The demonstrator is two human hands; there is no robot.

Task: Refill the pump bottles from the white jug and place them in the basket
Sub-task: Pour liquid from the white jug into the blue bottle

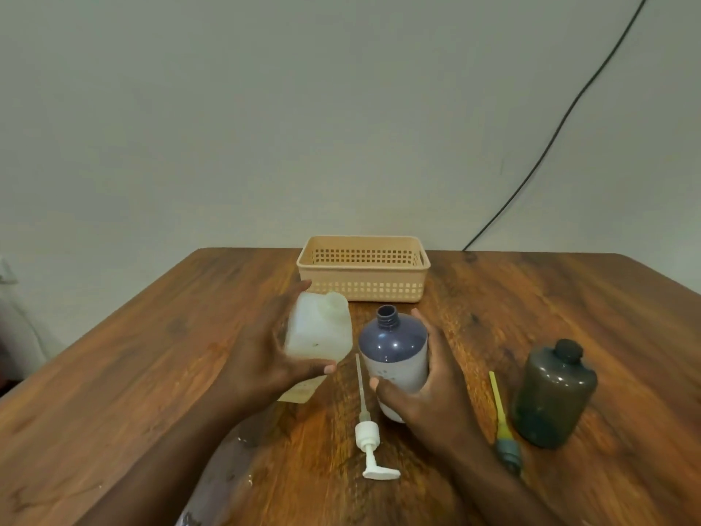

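Observation:
My left hand grips the white jug, which stands uncapped on the wooden table. Just to its right, my right hand wraps around a navy and white bottle whose neck is open. Its white pump lies flat on the table between my hands. A dark grey bottle stands further right with an open neck, and its yellow-stemmed grey pump lies beside it. The beige basket sits behind the jug and holds nothing that I can see.
A black cable runs down the grey wall to the table's far right edge. Bare wood stretches on both sides of the bottles and in front of the pumps.

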